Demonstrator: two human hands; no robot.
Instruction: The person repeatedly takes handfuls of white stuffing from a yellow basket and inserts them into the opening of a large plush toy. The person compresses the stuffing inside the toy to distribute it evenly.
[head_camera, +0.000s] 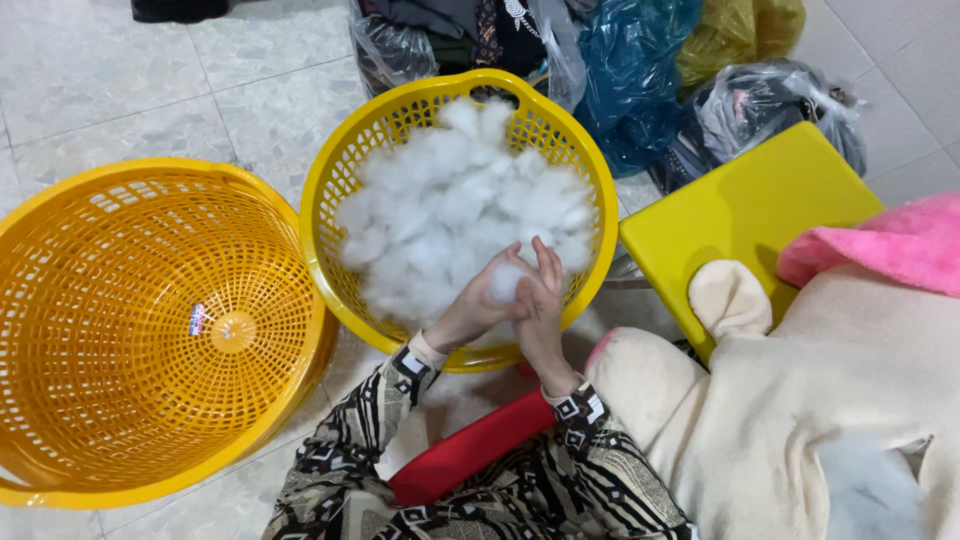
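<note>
Orange plastic laundry basket (150, 330), round and latticed, sits on the pale tiled floor (120, 80) at the far left, just beside the yellow basket. Next comes that yellow basket (345, 160), the landmark for everything else: a round latticed tub heaped with white polyester stuffing (440, 205).

Both hands meet over the yellow basket's near rim, at the front edge of the heap. Left hand (478, 300) is curled partway closed with its fingers wrapped around a small clump of stuffing (508, 280). Right hand (543, 295) stands upright against the other side of that clump, fingers straight and close together, pressing it from the right, so the clump is pinched between the two palms. Both arms wear sleeves (370, 420) with a black, white and tan geometric print.

Behind the yellow basket lie several plastic bags (640, 70), grey, blue and olive, stuffed with cloth. Right of the yellow basket is a flat yellow-green stool top (740, 205). Over its near corner and further right sprawls a cream plush toy skin (800, 400), limp, with a pink fleece piece (890, 245) above it. Below the yellow basket, a red object (470, 450) shows between the sleeves.
</note>
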